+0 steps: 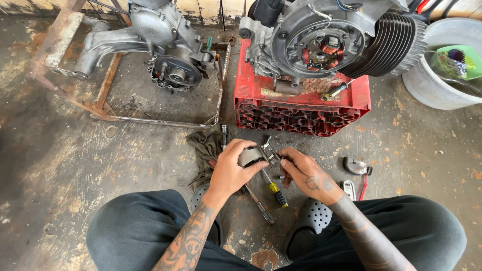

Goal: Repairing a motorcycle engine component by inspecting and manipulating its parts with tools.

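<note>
Left hand point(232, 168) is curled around a small rounded grey metal part point(249, 156), fingers wrapped over its top and thumb at its right side; grip is closed on the part. Right hand point(306, 174) sits just beside it, fingertips pinched together at the thin metal end point(267, 148) that sticks out of the part's right side. The part is held low over the concrete floor point(75, 165), between the person's knees, in front of the red plastic crate point(301, 113).

Below the hands: a screwdriver with yellow-and-black handle point(276, 192) lies on the floor, and a second thin tool point(259, 203) lies crossed beside it. A dirty grey rag point(206, 150) lies left of the left hand, with a short socket-like tool point(224, 134) at its upper edge. Right of the right hand, well apart: a curved grey metal piece point(355, 165) and a red-handled tool point(363, 186).

Scooter engine point(326, 40) with finned cylinder rests on the crate, stator coils exposed. A second engine casing point(160, 45) sits in a rusted steel frame point(100, 95) at upper left. White bucket point(442, 75) at upper right holds a green bowl point(459, 60). Person wears grey perforated clogs point(311, 221) and dark trousers.
</note>
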